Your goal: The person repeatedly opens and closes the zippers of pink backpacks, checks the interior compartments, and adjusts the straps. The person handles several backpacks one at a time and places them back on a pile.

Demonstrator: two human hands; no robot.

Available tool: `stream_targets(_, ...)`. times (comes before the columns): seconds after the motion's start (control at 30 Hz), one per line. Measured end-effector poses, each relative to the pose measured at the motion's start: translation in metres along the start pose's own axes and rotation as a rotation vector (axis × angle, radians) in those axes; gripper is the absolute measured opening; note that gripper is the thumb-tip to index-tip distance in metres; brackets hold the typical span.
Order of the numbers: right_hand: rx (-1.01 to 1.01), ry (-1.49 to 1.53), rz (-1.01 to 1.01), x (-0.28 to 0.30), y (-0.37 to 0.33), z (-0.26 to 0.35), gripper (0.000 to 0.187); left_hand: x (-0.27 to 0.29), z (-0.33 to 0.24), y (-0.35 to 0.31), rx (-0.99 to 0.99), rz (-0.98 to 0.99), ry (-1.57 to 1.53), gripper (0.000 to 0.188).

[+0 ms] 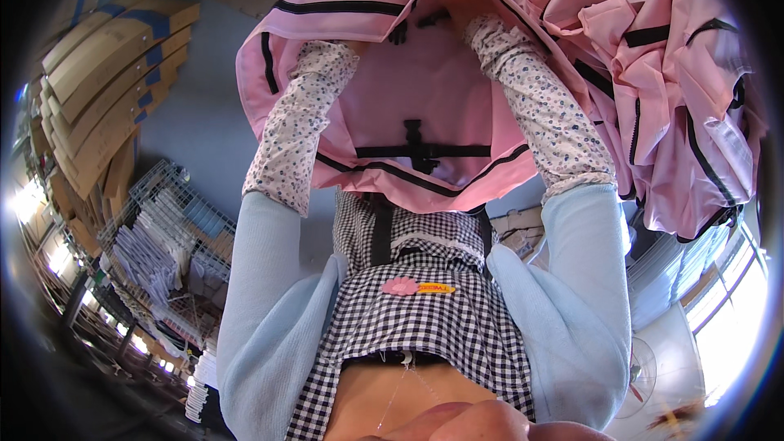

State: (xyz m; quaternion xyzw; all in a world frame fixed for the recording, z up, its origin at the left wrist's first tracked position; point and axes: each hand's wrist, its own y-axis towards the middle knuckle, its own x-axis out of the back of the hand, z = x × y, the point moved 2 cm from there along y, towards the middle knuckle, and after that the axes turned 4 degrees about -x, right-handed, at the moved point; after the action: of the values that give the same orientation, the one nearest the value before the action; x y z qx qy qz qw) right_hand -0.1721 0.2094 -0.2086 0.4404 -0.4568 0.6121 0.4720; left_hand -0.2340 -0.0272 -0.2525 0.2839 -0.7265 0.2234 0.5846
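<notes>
— Cardboard stacks (114, 73) behind; where's the pink bag (408, 90)?
— Raised before you, both hands inside it. I cannot tell how your fingers sit. Keep its opening wide and the black strap (420, 149) flat.

The pink bag (425, 90) was of soft fabric, trimmed with black zips and black webbing. It was held open and upturned, its mouth facing the person, with a black buckle and strap crossing its inner wall. Just beside the bag, on the right, a heap of matching pink bags (670, 73) lay crumpled.
</notes>
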Motion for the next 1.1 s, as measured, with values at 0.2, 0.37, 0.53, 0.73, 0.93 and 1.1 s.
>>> stream_targets(0.2,0.047,0.492,0.230,0.002,0.001,-0.010,0.039,0.000,0.004,0.005,-0.008,0.010,0.001,0.043)
stream_targets(0.37,0.015,0.519,0.244,-0.010,-0.004,-0.005,0.043,0.000,0.001,0.003,-0.018,0.014,0.013,0.045)
stream_targets(0.53,-0.051,0.574,0.325,-0.024,-0.004,-0.008,0.040,-0.002,-0.001,0.004,-0.023,0.025,0.021,0.046)
stream_targets(0.73,-0.062,0.574,0.286,-0.027,-0.007,-0.005,0.039,-0.002,-0.010,0.006,-0.034,0.014,0.016,0.047)
stream_targets(0.93,-0.082,0.797,0.303,-0.047,-0.015,-0.012,0.035,0.002,-0.015,0.001,-0.013,-0.010,0.022,0.049)
stream_targets(1.1,-0.113,0.786,0.339,-0.022,-0.026,-0.008,0.036,-0.010,-0.027,0.009,-0.031,-0.017,-0.001,0.050)
